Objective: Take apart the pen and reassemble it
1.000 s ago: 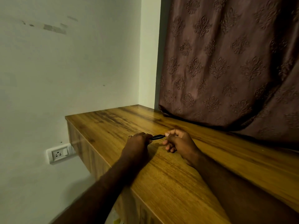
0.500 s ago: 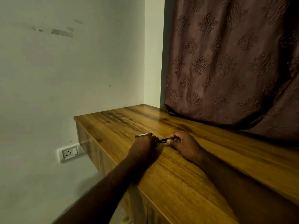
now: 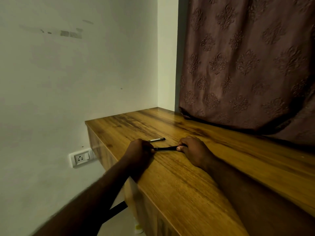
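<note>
- Two pen parts in view: a slim black section [image 3: 165,148] held between both hands just above the desk [image 3: 187,184], and a loose piece [image 3: 156,139] lying flat on the desk just behind it, not touching it.
- Handling, my read: light, stiff plastic, thin and smooth, so likely slippery. It could roll if set down. A thread or press-fit would bind if pulled off-axis.
- Best hold: one end per hand, pinched close to the joint, force along the axis only.
- Black section's long axis runs left-right across the view, near level. Can't tell which end is the tip, since both ends are covered.
- Loose piece lies roughly parallel, dark end pointing right, pale band mid-length.
- Grip: left hand [image 3: 139,151] has fingers curled round the section's left end.
- The right hand [image 3: 194,151] pinches the right end between thumb and fingers.
- Beyond: a patterned curtain [image 3: 247,65] drapes onto the desk's far side, and there's a wall socket [image 3: 81,157] low left.
</note>
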Tool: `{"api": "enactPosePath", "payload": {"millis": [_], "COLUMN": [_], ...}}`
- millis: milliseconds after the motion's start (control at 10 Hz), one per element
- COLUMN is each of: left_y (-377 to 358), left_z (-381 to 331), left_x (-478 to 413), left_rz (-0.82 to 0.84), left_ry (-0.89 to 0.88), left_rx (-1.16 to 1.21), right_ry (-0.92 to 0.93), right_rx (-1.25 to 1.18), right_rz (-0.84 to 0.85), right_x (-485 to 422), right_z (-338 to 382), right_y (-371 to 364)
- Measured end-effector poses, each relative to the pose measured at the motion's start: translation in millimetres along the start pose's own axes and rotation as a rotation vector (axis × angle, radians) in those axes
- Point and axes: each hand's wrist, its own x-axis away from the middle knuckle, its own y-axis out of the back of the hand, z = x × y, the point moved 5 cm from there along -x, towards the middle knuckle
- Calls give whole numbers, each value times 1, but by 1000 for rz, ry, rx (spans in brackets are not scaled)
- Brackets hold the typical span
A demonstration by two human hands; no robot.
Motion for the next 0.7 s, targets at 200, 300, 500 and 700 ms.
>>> {"api": "enactPosePath", "payload": {"millis": [200,300,500,700], "left_y": [-1,-1,-1,47], "left_z": [7,6,20,4], "left_x": [-3,-2,-10,-51], "left_rz": [-29,-54,-78,-103], "left_ry": [69,47,173,91], "left_rx": [-5,-69,59,1], "right_ry": [0,19,-71,4], "right_rx": [30,73,-54,35], "right_rz": [-18,-19,-17,-152], "right_x": [-5,-7,-2,-28], "right_z": [1,3,-2,35], "right_y": [-1,-3,4,31]}}
